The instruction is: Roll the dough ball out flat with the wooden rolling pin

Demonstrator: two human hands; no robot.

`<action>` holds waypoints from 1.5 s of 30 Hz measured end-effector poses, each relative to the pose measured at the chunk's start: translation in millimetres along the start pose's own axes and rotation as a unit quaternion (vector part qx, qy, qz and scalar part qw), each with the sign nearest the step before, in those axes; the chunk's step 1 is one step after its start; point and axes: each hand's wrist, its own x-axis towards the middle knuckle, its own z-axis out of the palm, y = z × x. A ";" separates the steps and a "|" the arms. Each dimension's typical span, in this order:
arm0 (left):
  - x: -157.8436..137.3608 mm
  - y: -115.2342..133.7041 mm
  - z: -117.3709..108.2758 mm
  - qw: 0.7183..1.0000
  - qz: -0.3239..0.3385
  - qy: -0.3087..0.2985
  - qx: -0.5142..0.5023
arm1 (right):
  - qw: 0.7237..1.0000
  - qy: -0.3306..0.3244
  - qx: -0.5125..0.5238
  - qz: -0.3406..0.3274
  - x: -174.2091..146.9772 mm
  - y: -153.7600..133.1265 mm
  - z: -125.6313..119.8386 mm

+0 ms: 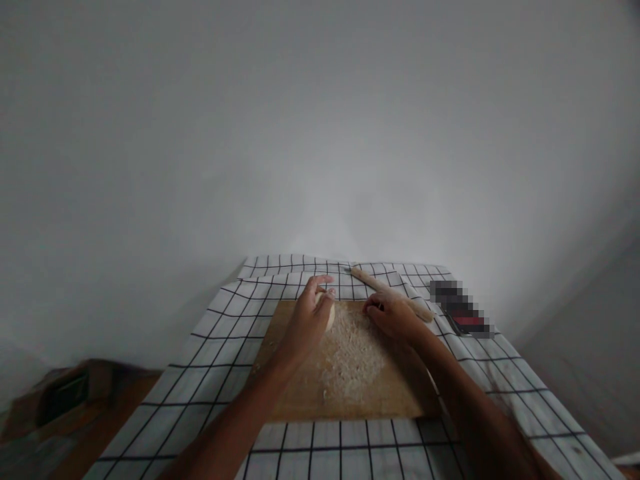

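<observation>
Plain grey-white wall (320,147) fills the far side and most of the head view, dimly lit, with a darker stretch at the right. Against it stands a table covered by a white tablecloth (215,347) with a black grid, its far edge a little rumpled. On the cloth, toward the middle, lies a wooden board (295,403), and loose white flour (355,357) is scattered over its centre and far part.

Both bare forearms reach in from the near side. The left hand (310,313) is above the far left part of the board, its fingers and thumb curved around a pale piece of dough (331,321), which shows along the hand's right side. The right hand (395,319) is at the board's far right part, well apart from the dough, with fingers curled in toward the thumb; whether it pinches anything, I cannot tell.

Just beyond the right hand, a wooden rolling pin (367,279) lies slanted on the cloth, its left end farther away and its right end nearer. Farther right on the cloth is a dark, flat object (460,310), blurred by pixels. At the left, low beside the table, sits a brown box (100,383), partly in shadow.
</observation>
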 end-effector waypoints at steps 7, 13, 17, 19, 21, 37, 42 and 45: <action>-0.3 3.8 0.0 1.000 -0.006 -0.005 0.015 | 0.999 -0.029 0.004 -0.015 -1.0 -4.6 -1.5; -0.7 1.1 1.8 1.000 -0.014 -0.009 0.013 | 0.994 -0.089 0.053 -0.038 -0.1 1.5 -3.8; -0.2 -1.0 1.7 1.000 -0.016 -0.009 0.014 | 0.995 -0.086 0.057 -0.005 -1.2 4.5 -13.3; -0.1 -1.1 1.1 1.000 -0.016 -0.002 0.018 | 0.998 -0.049 0.036 0.029 -2.2 4.7 -17.4; -0.1 -1.2 0.6 1.000 -0.018 -0.001 0.017 | 0.998 -0.039 0.024 0.037 -2.7 4.2 -18.8; -0.5 5.5 1.3 1.000 -0.020 -0.015 -0.008 | 0.995 0.027 0.076 -0.053 3.1 -17.9 15.8; -1.0 3.0 1.6 1.000 -0.020 -0.010 -0.005 | 0.998 0.014 0.033 -0.056 10.2 -18.0 31.1; -1.1 -0.5 1.9 0.999 -0.022 -0.001 -0.038 | 0.998 -0.009 0.041 -0.053 9.9 -20.2 25.5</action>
